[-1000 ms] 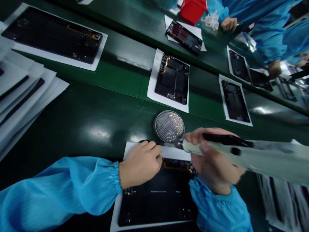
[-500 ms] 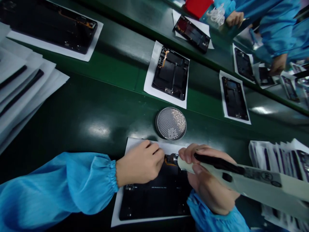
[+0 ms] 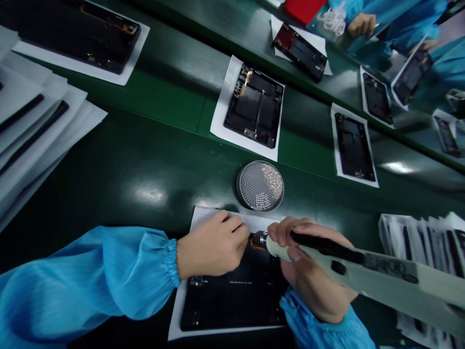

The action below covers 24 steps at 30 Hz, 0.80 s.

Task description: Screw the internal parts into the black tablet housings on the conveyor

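A black tablet-like panel (image 3: 232, 303) lies on a white sheet (image 3: 176, 315) in front of me. My left hand (image 3: 214, 245) rests over its upper left part with curled fingers; what they hold, if anything, is hidden. My right hand (image 3: 316, 271) is wrapped round a pale electric screwdriver (image 3: 392, 276) with a black lever. The tool's metal nose points left, at the panel's top edge, close to my left fingertips and beside an orange flex strip (image 3: 257, 246). Its very tip is hidden. Just beyond the panel sits a round dish with a dimpled grey surface (image 3: 260, 186), shiny bits on its right side.
White sheets with dark parts are fanned out at the left (image 3: 47, 111); another stack stands at the right (image 3: 423, 242). Across the green bench lie open devices (image 3: 254, 106) on white sheets. Blue-sleeved people work at the top right, one with a visible hand (image 3: 361, 24).
The view has shifted slightly. Both my hands and the screwdriver keep nearly the same pose at the panel. At the top right, a device on a white sheet is now tilted up near a person's hand.
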Each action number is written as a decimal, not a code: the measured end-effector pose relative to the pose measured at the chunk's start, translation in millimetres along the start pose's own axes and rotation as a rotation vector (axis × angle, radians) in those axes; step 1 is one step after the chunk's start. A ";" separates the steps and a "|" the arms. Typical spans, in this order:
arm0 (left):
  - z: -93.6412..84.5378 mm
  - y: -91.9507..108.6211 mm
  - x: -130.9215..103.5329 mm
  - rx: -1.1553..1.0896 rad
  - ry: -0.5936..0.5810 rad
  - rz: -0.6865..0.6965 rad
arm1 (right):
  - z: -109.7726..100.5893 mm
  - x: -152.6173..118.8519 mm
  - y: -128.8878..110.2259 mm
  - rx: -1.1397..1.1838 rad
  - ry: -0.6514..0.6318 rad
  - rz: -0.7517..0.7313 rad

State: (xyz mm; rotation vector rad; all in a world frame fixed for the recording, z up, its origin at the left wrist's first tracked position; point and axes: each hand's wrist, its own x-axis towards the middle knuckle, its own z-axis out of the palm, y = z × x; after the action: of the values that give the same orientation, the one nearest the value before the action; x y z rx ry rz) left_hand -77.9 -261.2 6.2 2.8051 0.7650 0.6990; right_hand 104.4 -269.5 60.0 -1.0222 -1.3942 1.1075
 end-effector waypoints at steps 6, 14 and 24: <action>1.2 -0.9 -0.5 -0.007 0.013 -0.004 | 0.8 0.0 0.5 0.026 -0.010 -0.012; -0.8 0.8 0.3 0.028 -0.030 0.009 | 4.4 1.9 8.1 -0.014 0.008 -0.021; -1.7 6.1 -8.9 0.075 -0.092 -0.041 | -19.6 -32.7 -24.1 0.051 0.069 0.029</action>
State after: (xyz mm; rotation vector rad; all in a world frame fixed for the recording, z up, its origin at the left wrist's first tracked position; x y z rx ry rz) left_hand -82.7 -271.0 5.7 2.8565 0.8454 0.5416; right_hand 126.8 -304.5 77.5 -1.0372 -1.2938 1.1127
